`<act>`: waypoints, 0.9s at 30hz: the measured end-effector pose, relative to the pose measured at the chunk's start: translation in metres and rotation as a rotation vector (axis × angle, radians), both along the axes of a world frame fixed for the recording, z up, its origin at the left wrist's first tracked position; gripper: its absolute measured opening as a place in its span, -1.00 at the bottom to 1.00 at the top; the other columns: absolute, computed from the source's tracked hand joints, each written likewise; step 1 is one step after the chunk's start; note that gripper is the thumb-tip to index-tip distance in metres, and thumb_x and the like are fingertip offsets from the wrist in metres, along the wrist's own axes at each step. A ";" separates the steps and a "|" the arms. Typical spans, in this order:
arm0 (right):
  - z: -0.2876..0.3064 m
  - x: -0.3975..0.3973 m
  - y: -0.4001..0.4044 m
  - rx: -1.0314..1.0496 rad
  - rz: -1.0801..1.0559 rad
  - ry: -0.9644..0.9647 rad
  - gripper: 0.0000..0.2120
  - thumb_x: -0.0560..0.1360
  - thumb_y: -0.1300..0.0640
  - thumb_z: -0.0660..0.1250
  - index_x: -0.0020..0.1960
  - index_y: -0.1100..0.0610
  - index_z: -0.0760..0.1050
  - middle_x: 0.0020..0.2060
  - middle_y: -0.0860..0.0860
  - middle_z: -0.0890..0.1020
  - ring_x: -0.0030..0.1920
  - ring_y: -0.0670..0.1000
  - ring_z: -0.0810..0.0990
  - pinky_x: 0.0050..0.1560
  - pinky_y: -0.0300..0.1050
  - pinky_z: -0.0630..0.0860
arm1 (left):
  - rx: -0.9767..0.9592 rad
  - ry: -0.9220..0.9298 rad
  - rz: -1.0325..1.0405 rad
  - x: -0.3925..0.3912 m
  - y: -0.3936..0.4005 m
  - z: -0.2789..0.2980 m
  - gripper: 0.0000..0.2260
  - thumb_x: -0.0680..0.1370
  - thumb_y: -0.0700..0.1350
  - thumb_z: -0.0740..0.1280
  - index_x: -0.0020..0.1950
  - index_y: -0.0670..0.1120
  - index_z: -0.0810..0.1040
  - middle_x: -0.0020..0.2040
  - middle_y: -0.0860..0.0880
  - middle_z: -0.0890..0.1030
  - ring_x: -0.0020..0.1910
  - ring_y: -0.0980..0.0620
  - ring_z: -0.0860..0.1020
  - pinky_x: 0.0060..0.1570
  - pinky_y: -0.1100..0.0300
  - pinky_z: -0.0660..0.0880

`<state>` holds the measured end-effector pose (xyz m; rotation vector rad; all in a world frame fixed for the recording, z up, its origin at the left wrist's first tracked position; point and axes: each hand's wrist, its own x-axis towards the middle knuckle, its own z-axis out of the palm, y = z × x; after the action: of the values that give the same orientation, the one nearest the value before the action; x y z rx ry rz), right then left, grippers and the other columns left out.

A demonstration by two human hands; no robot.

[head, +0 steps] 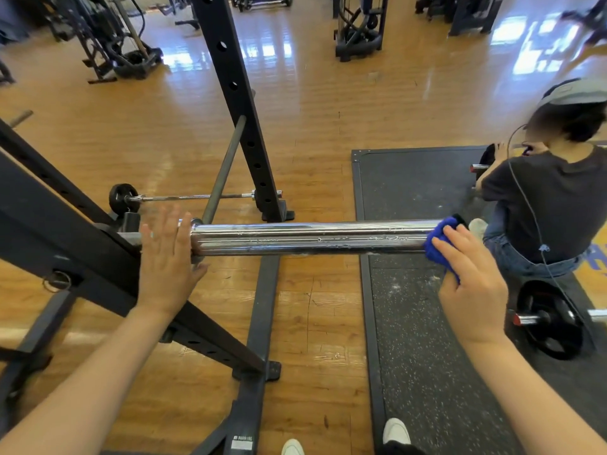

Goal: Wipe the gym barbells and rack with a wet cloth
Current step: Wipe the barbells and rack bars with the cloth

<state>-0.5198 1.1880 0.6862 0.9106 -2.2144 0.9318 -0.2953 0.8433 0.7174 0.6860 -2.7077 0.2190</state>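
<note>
1. Barbell sleeve point(312, 239), bright chrome, juts out sideways from the black rack point(65, 231), whose arm carries the bar at the collar end; the free end hangs past the rack's floor rail, above the edge of the dark rubber mat point(427, 323).
2. At that free end, the right hand point(469, 284) grasps a blue cloth point(438, 244), fingers curled round it and pressing it onto the chrome.
3. The left hand point(167, 257) lies flat and released, fingers straight, against the collar where the sleeve meets the rack, apparently steadying the bar.
4. Streaks and small droplets show along the sleeve, so I judge the wiping of this part to be well along, with the rack itself yet to be done.
5. Risks: wet chrome is slick, and a hard stroke off the end could make the cloth slip free and drop onto the mat.
6. A sleeve like this may spin under the cloth, so the far side could stay unwiped.
7. Another person point(551, 198) crouches close by the free end, beside a plated barbell point(548, 320) on the floor; a wide swing of the right arm could knock them.
</note>
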 end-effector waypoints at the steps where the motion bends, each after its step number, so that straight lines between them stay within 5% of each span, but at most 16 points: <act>1: -0.003 0.003 0.004 0.002 0.007 -0.002 -0.64 0.46 0.32 0.09 0.11 0.37 0.57 0.13 0.25 0.58 0.23 0.15 0.46 0.41 -0.30 0.19 | 0.000 0.020 0.000 -0.001 -0.002 -0.002 -0.12 0.24 -0.23 0.60 0.41 -0.21 0.16 0.43 -0.33 0.25 0.46 -0.26 0.09 0.47 0.03 -0.23; 7: -0.005 0.011 0.012 0.038 0.008 -0.047 -0.63 0.44 0.31 0.09 0.10 0.35 0.58 0.11 0.23 0.60 0.23 0.10 0.45 0.40 -0.36 0.17 | -0.017 0.054 -0.033 -0.002 -0.008 -0.002 -0.22 0.21 -0.34 0.58 0.34 -0.27 0.26 0.39 -0.34 0.31 0.46 -0.27 0.11 0.49 0.07 -0.19; 11: 0.002 0.010 0.012 0.051 0.010 -0.068 -0.61 0.33 0.59 0.28 0.11 0.37 0.57 0.11 0.25 0.59 0.19 0.17 0.51 0.39 -0.37 0.17 | 0.072 -0.088 -0.025 -0.006 -0.015 0.017 -0.20 0.22 -0.29 0.58 0.39 -0.28 0.30 0.45 -0.27 0.26 0.50 -0.20 0.03 0.45 -0.04 -0.07; 15: 0.013 0.005 -0.005 -0.050 0.005 -0.026 -0.63 0.41 0.40 0.13 0.14 0.36 0.55 0.15 0.24 0.57 0.22 0.20 0.50 0.40 -0.30 0.21 | 0.200 -0.263 -0.062 -0.014 -0.025 0.038 -0.09 0.31 -0.16 0.55 0.52 -0.15 0.09 0.55 -0.10 0.01 0.52 -0.05 -0.18 0.39 0.09 -0.18; 20: 0.016 -0.004 -0.022 0.034 0.012 -0.034 -0.58 0.32 0.61 0.32 0.14 0.38 0.54 0.18 0.28 0.55 0.25 0.28 0.48 0.36 -0.05 0.29 | 0.201 -0.380 0.008 -0.020 -0.024 0.048 0.01 0.31 -0.09 0.54 0.55 -0.12 -0.07 0.56 -0.11 -0.08 0.52 -0.11 -0.19 0.46 -0.09 -0.11; 27: -0.014 0.016 0.013 0.065 0.004 0.000 -0.65 0.45 0.31 0.09 0.09 0.33 0.58 0.15 0.12 0.53 0.21 0.12 0.48 0.41 -0.36 0.15 | -0.005 -0.093 0.130 -0.003 0.005 0.010 0.01 0.24 -0.15 0.60 0.50 -0.25 0.05 0.50 -0.29 0.11 0.48 -0.32 0.05 0.37 -0.26 -0.03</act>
<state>-0.5041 1.2009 0.6718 0.9450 -2.2556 0.8660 -0.2987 0.8483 0.7276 0.8714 -2.7512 0.2963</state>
